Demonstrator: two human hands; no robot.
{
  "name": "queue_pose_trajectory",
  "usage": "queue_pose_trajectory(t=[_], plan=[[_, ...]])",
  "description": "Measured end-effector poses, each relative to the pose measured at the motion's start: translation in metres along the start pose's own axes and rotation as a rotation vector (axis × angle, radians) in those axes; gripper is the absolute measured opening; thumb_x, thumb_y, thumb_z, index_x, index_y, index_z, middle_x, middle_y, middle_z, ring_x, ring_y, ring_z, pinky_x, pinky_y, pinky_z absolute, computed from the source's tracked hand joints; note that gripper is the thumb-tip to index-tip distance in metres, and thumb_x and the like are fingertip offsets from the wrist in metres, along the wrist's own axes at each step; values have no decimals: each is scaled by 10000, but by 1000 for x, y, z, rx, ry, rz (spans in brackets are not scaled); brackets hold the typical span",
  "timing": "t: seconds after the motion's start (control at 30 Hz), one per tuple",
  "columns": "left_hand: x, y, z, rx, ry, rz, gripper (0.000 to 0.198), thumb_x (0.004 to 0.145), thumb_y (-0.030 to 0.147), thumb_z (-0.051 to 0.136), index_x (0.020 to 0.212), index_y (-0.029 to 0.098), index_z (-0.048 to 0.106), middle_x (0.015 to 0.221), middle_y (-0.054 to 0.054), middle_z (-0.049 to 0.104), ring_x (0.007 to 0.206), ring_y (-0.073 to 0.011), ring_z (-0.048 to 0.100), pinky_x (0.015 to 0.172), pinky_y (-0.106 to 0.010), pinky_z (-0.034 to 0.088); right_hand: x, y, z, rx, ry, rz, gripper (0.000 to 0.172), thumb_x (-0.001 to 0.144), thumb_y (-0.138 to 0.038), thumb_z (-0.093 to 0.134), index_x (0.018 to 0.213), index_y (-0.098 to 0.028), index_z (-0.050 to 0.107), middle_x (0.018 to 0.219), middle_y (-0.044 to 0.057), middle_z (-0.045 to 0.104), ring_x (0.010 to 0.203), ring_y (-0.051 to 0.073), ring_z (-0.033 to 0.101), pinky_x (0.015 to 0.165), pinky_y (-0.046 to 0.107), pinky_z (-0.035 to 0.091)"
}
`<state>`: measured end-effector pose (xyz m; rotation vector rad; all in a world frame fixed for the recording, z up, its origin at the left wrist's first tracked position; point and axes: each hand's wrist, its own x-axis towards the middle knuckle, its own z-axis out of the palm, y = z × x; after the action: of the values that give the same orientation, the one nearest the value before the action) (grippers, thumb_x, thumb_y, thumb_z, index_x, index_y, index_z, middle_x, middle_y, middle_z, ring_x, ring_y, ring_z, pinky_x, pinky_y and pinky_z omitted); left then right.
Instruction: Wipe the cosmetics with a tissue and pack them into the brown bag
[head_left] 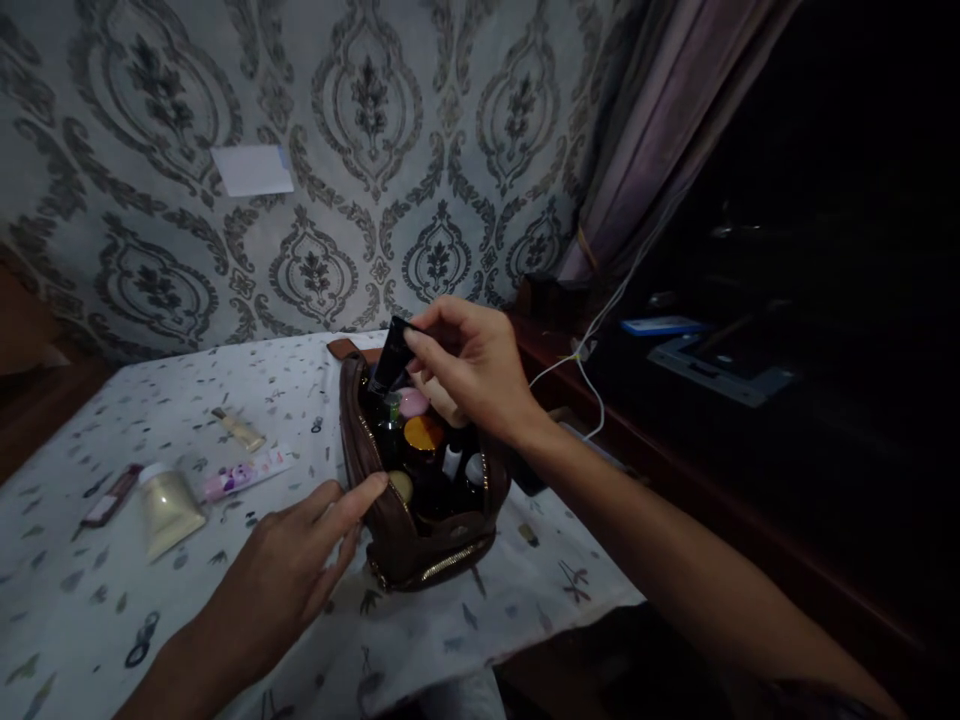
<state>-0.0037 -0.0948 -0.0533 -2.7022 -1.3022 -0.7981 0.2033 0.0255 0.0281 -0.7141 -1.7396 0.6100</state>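
Note:
A brown zippered bag (431,535) stands unzipped, its wide mouth facing up. My right hand (480,365) pinches a small black tube (390,358) between thumb and fingers, over the far left part of the opening. My left hand (307,545) grips the bag's near left rim, index finger laid over the zipper edge. Inside the bag are a pink round item (412,403), an orange-lidded jar (424,433), a white-topped item (451,462) and a pale round cap (401,486). My right hand partly covers a beige item (442,400). The bag's depths are too dark to make out.
Left of the bag on the patterned cloth (285,620) lie a cream tube (171,508), a pink-and-white tube (247,474), a slim beige tube (238,430) and a dark narrow packet (111,496). A white cable (589,350) hangs at right beside dark furniture.

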Motion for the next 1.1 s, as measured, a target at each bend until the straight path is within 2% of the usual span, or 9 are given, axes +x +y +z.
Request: queue_pose_trajectory(t=[0.27,0.5,0.63,0.77,0.93,1.1], plan=[[2,1,1,28,32,35,406,1035,231,319,1433,258,392,807,9,609,617,-144,669,537,-233,534,33,30,29,-184,-80,-10,104,820,-136,542,737,-198,534,695,-12,611,721,154,608,711,276,472],[1,-2,3,0,-1,17,456,1014,192,348,1461,279,375,834,-2,622,646,-151,664,567,-244,543,45,35,32,-274,-146,66,159,804,-76,548,701,-195,525,625,-20,596,677,150,617,689,262,463],[-2,-3,3,-18,6,6,470,1011,183,362,1469,287,384,843,-2,616,664,-138,648,595,-231,533,35,30,29,-200,-188,127,168,815,-74,549,704,-194,509,570,-43,571,577,129,612,635,249,465],[-2,-2,0,-20,-10,-10,461,1019,193,363,1469,285,391,856,-1,611,680,-127,632,616,-218,523,18,23,26,-134,-212,113,148,828,-96,546,728,-196,503,598,-46,569,558,120,608,602,241,454],[5,1,-6,-21,-51,8,419,1016,197,383,1431,256,409,881,-12,641,693,-136,659,619,-227,540,-1,16,19,-195,-266,52,123,819,-115,568,739,-197,523,643,-30,575,654,134,573,645,254,425],[7,1,-8,10,-61,25,416,1017,202,380,1430,248,407,918,-30,665,662,-144,667,574,-234,540,-18,11,10,-308,-279,-28,108,787,-100,549,740,-194,524,651,-34,532,639,126,477,629,254,361]])
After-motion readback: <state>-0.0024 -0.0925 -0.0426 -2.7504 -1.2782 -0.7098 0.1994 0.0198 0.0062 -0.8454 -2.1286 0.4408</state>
